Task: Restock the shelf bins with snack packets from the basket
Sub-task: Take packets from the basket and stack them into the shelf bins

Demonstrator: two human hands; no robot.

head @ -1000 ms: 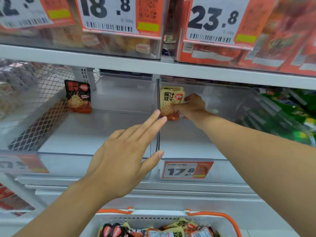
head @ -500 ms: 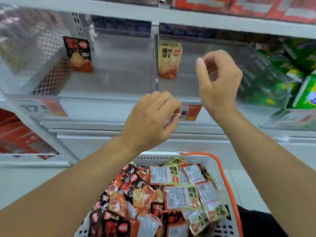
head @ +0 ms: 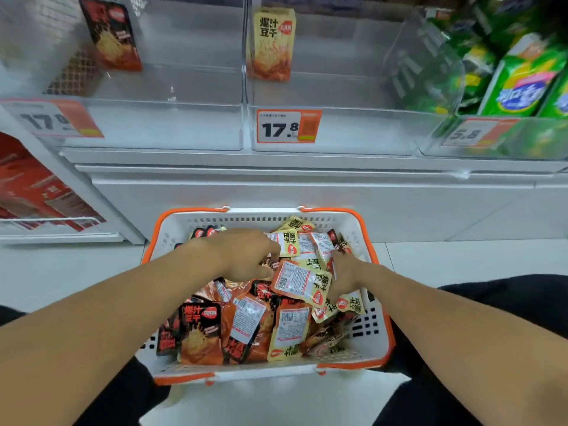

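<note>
Two hands among basket packets

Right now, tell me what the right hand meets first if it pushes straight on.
Probably the yellow packets heaped just beyond the right hand, then the basket far wall; depth is unclear.

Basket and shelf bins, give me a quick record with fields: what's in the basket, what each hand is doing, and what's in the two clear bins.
basket: white with orange rim, on the floor, heaped with snack packets
left hand: down in the heap, fingers curled among packets; a firm hold cannot be seen
right hand: reaching into the heap beside yellow packets
left bin: one dark packet standing at the back
right bin: one yellow packet standing at the back
</note>
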